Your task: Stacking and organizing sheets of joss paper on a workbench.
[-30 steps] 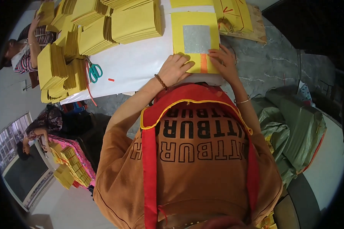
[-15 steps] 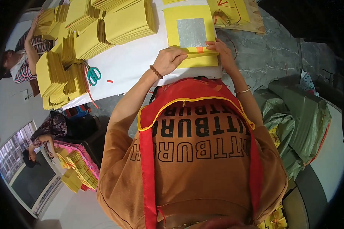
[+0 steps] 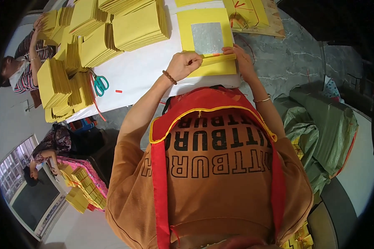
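Together, left hand [image 3: 183,66] and right hand [image 3: 242,63] clamp yellow paper [image 3: 185,35] by its folded edge; white tabletop [image 3: 139,68] stretches leftward.

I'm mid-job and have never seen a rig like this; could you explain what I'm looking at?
There's no machine: a person is working bare-handed. The view comes from a wide fisheye camera worn on the head, looking down, so straight edges bend near the rim, and the brown sweatshirt and red apron fill the lower middle. Picture left is the wearer's left.

At the white-covered table, the left hand appears to pinch the turned-up near edge of a yellow paper sheet with a silver square; the right hand touches that edge's right end. Farther left lie scissors with teal handles, a small red strip and stacks of yellow paper. Two other people show at the left.
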Available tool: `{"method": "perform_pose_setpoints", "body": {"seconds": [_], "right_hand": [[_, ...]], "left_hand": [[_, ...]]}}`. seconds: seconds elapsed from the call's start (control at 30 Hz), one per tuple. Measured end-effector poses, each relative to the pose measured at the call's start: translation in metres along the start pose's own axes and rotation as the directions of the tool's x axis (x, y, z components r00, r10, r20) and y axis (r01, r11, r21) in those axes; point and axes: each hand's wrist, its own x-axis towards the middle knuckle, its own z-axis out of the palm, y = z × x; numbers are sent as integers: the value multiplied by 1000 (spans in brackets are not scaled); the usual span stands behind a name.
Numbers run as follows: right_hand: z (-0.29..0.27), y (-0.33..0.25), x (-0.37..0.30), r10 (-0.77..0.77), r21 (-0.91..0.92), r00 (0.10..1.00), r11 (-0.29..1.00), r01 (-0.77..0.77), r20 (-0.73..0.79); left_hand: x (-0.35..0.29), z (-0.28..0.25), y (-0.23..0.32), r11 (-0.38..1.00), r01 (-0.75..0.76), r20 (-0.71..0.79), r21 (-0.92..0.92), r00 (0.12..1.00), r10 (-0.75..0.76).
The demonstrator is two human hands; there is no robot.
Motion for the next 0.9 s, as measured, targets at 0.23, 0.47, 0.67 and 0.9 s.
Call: {"method": "perform_pose_setpoints", "body": {"seconds": [0.23,0.47,0.67,0.9], "right_hand": [[-1,3,0,-2,-31,1000,1000,3,28],[-2,6,-4,20,35,1000,999,-21,7],[-3,-3,-6,-15,-224,996,974,34,89],[-3,6,-7,-22,-87,998,996,27,55]], "left_hand": [[3,-1,-3,992,97,44,-86,995,-93],[5,-1,-6,988,123,64,-98,991,-117],[5,-2,-15,972,155,49,-178,988,-148],[-7,-20,-22,949,-260,13,177,965,262]]}}
